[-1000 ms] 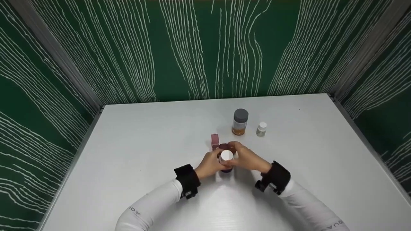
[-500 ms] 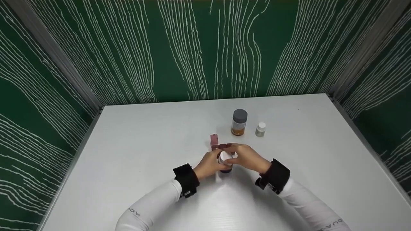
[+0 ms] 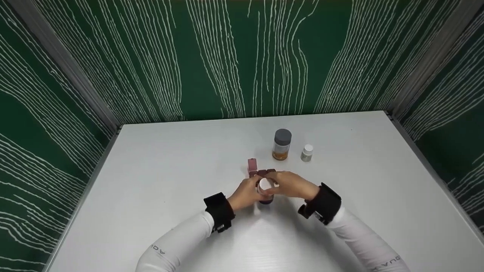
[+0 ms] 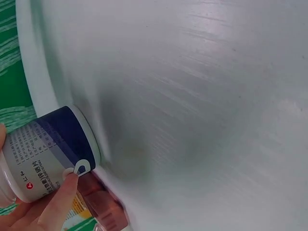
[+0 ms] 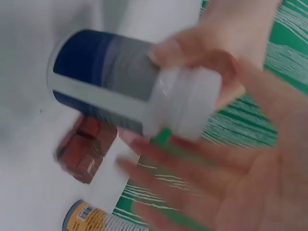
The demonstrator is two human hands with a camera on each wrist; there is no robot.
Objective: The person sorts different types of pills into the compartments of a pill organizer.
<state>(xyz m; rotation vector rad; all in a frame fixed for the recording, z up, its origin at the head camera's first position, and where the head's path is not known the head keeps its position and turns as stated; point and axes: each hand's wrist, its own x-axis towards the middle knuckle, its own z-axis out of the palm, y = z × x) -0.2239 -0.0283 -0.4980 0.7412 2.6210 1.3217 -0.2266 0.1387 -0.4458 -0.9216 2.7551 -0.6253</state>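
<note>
A white pill bottle [image 4: 45,154] with a blue and grey label stands over the table, slightly tilted in the head view. My left hand [image 3: 245,194] grips its body from the left, one fingertip lying on the label. Around the white cap [image 5: 199,103] are the thumb and fingers of my right hand [image 3: 295,185], blurred in the right wrist view. Just behind the bottle lies a reddish pill organizer [image 5: 86,149], partly hidden by the hands. One pink lid [image 3: 252,164] of it is raised at its left end.
Farther back on the white table [image 3: 181,151] stands a clear jar [image 3: 281,145] with a dark grey lid and orange contents. A small white-capped bottle [image 3: 307,153] is to its right. Green walls with white lines enclose the table's back and sides.
My right hand has shifted round the cap, its fingers coming in closer and its wrist turning slightly. The left hand stays on the bottle with little movement.
</note>
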